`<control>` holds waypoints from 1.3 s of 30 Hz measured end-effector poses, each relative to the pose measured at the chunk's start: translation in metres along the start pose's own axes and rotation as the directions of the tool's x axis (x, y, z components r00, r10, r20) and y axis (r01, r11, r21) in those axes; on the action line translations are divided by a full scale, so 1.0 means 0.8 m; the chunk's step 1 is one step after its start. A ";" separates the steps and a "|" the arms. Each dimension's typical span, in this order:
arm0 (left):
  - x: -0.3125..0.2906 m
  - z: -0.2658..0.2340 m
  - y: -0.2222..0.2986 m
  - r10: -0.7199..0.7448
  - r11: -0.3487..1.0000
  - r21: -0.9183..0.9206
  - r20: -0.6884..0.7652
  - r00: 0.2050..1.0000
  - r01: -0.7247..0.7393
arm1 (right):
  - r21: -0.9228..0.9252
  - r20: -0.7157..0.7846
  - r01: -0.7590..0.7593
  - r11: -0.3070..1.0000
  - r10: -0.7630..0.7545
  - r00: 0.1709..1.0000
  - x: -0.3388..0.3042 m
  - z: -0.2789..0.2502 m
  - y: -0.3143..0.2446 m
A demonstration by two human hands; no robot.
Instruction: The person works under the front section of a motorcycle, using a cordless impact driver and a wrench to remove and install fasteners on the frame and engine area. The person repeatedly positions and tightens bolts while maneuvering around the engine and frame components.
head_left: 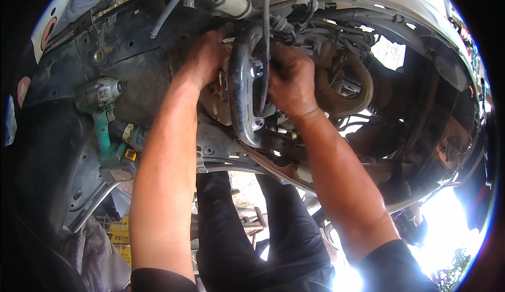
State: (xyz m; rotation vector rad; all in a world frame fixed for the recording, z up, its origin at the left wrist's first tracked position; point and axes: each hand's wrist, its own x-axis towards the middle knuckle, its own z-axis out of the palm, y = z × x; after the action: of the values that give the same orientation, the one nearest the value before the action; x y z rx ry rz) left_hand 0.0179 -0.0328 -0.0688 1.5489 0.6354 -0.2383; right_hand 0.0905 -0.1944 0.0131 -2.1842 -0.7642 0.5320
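Observation:
Both my arms reach up into a vehicle's wheel well, one on each side of a curved black metal arm (243, 89). My left hand (210, 58) is at the left of its upper end, and its fingertips are hidden behind the metal. To the right of the curved arm, my right hand (293, 79) is closed with its fingers curled inward. What it grips, if anything, is in shadow. A thin dark hose (265, 44) hangs down between the two hands. Above them sits a grey cylindrical part (231, 4).
A green cordless impact driver (105, 126) rests on the dark panel left of my left forearm, with a second power tool (129, 134) beside it. A brown ring-shaped part (360, 89) lies right of my right hand. Yellow boxes (120, 231) and grey cloth (94, 255) are lower left.

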 end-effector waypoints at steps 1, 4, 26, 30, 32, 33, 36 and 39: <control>0.000 0.000 0.001 -0.034 0.988 -0.149 0.038 0.999 0.040 | -0.078 0.026 0.039 0.996 -0.037 0.999 -0.004 -0.001 -0.002; 0.000 0.004 0.009 -0.152 0.905 -0.389 0.091 0.984 0.175 | -0.184 0.055 0.110 0.977 -0.101 0.993 -0.016 0.004 -0.012; -0.005 -0.004 0.025 -0.054 0.985 -0.159 0.045 0.998 0.060 | -0.048 0.029 0.051 0.998 -0.049 0.998 -0.007 0.002 -0.017; -0.006 -0.004 0.031 -0.108 0.972 -0.199 0.084 0.991 0.122 | -0.070 -0.020 0.069 0.995 -0.070 0.997 -0.007 0.002 -0.023; -0.007 -0.002 0.029 -0.188 0.930 -0.312 0.044 0.981 0.192 | -0.040 -0.087 0.027 0.999 -0.031 0.996 -0.002 0.002 -0.024; -0.008 -0.001 0.027 -0.225 0.909 -0.357 0.017 0.974 0.216 | -0.015 -0.119 -0.001 1.000 -0.001 0.993 0.003 0.003 -0.023; -0.007 -0.002 0.018 -0.186 0.938 -0.291 0.041 0.982 0.190 | -0.007 -0.241 -0.098 0.995 0.094 0.966 0.011 0.007 -0.023; -0.008 -0.003 0.007 -0.239 0.889 -0.385 0.073 0.968 0.248 | 0.065 -0.267 -0.139 0.988 0.151 0.952 0.008 0.012 -0.026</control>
State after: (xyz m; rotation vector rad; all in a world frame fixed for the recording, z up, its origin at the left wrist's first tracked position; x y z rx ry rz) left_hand 0.0153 -0.0321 -0.0603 1.0779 0.8075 -0.2981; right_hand 0.0824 -0.1741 0.0222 -2.2224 -0.4425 0.3078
